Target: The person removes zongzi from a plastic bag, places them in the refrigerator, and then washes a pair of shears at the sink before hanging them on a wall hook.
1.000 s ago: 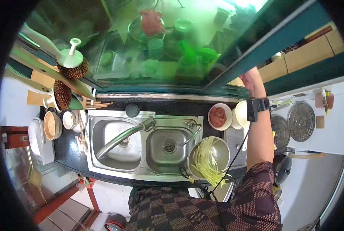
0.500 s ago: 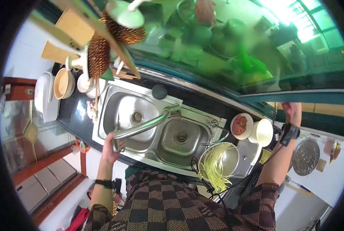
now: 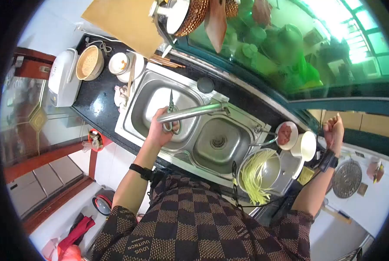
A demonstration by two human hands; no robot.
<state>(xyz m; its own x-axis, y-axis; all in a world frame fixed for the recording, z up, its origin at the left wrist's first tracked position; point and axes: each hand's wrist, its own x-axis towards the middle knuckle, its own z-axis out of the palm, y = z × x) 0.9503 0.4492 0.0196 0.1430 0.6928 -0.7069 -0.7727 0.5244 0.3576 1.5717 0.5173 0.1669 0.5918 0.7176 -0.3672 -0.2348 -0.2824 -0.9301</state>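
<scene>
Over the front of the left sink basin (image 3: 144, 93), my left hand (image 3: 158, 132) grips a pair of scissors (image 3: 171, 104) by the handles, blades pointing away from me. The curved metal faucet (image 3: 193, 112) passes beside and above that hand. Out to the right, near the green window frame, my right hand (image 3: 333, 132) is raised with most fingers curled and one finger pointing up. It holds no visible object. Nearest to it are a white pot (image 3: 306, 146) and a white bowl of meat (image 3: 285, 135).
A metal bowl of yellow-green strands (image 3: 258, 175) stands right of the right basin (image 3: 219, 145). At the left are a rice cooker (image 3: 64, 78), a basket bowl (image 3: 90, 62), small white dishes (image 3: 118, 63) and chopsticks. A black round lid (image 3: 205, 85) lies behind the sink.
My left hand has moved right and farther over the sink, and the scissors now show in it. My right hand has drawn back from the window frame. The view has shifted.
</scene>
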